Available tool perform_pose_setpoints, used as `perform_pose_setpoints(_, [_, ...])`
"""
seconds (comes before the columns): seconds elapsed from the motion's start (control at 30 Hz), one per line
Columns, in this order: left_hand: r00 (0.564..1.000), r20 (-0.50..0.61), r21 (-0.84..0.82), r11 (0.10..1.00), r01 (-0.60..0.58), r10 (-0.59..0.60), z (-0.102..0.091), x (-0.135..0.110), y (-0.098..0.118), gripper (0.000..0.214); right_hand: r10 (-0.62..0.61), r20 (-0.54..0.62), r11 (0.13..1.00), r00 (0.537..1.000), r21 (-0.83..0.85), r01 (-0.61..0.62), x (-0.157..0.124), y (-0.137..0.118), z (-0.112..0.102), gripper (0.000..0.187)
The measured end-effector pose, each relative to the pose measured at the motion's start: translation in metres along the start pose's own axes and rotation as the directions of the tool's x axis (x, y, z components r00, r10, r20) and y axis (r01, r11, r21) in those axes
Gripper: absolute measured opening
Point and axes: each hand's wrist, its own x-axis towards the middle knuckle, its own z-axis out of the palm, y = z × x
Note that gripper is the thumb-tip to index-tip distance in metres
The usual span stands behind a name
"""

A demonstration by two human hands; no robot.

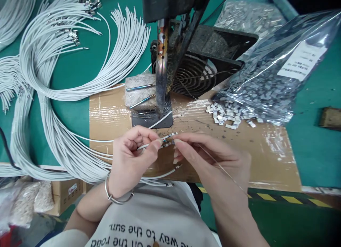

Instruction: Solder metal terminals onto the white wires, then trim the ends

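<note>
My left hand (131, 151) pinches the ends of a few white wires (149, 144), whose metal tips (170, 136) stick out past my fingertips. My right hand (210, 156) meets it from the right, fingers closed on a small grey part (168, 144) at the wire tips. A thin solder wire (223, 168) runs back across my right hand. Both hands hover above a taped cardboard sheet (112, 112), just in front of a soldering iron stand (161, 80).
Bundles of white wires (53, 62) curve over the green table at left. A clear bag (269, 80) spills small grey terminals (229, 115) onto the cardboard at right. A black fan (197, 74) sits behind the stand. A cardboard box (66, 193) is at lower left.
</note>
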Motion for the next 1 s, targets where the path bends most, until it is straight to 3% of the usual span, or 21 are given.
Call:
perform_pose_setpoints(0.3, [1.0,-0.001,0.014,1.0,0.021,-0.021,0.0009,-0.0013,0.0054,0.012,-0.012,-0.004,0.999,1.0,0.048,0.012,0.0026,-0.0065,0.0032,0.014])
perform_pose_setpoints(0.6, [0.997,0.063,-0.025,0.999,-0.039,0.041,0.0018,-0.0001,0.0045,0.017,-0.032,0.045,0.999,0.998,0.026,0.031,0.0044,-0.0056,0.0028,0.016])
perform_pose_setpoints(1.0, [0.996,0.053,0.008,0.997,-0.07,0.07,0.0025,0.0001,0.0048,0.019,-0.058,0.067,0.998,0.996,0.02,0.057,0.0056,-0.0058,0.002,0.02])
